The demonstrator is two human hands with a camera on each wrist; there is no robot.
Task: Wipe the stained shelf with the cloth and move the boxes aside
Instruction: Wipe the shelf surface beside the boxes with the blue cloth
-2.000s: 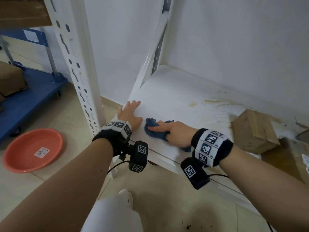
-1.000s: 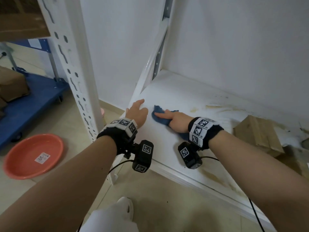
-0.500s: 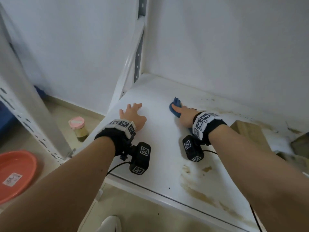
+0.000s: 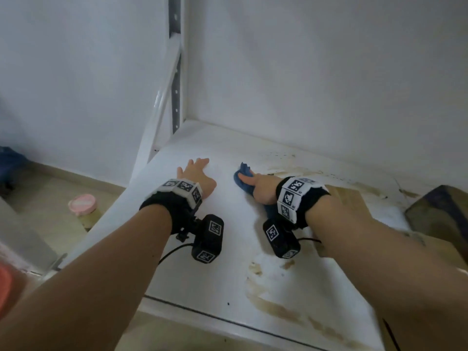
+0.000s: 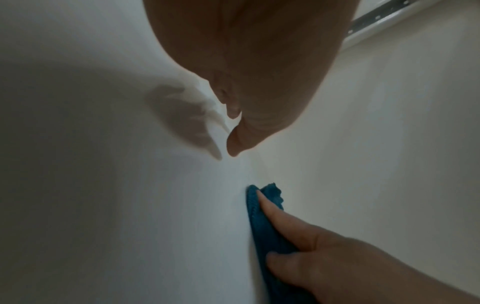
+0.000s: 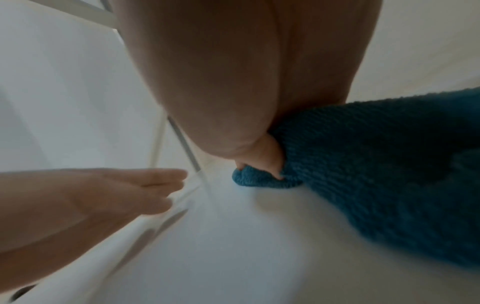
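Head view: blue cloth pressed onto white shelf under curled right hand, left hand flat and spread just beside, brown stains lying nearer than the cloth, toward the shelf's front edge, boxes off right.

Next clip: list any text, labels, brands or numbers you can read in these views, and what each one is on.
No readable words or numbers in any view.
Left wrist band: black-and-white square marker codes, no letters.
Right wrist band: the same kind of codes.
Pink-lidded jar on the floor: any lid print is too blurred to read.
Cardboard box: no print visible.
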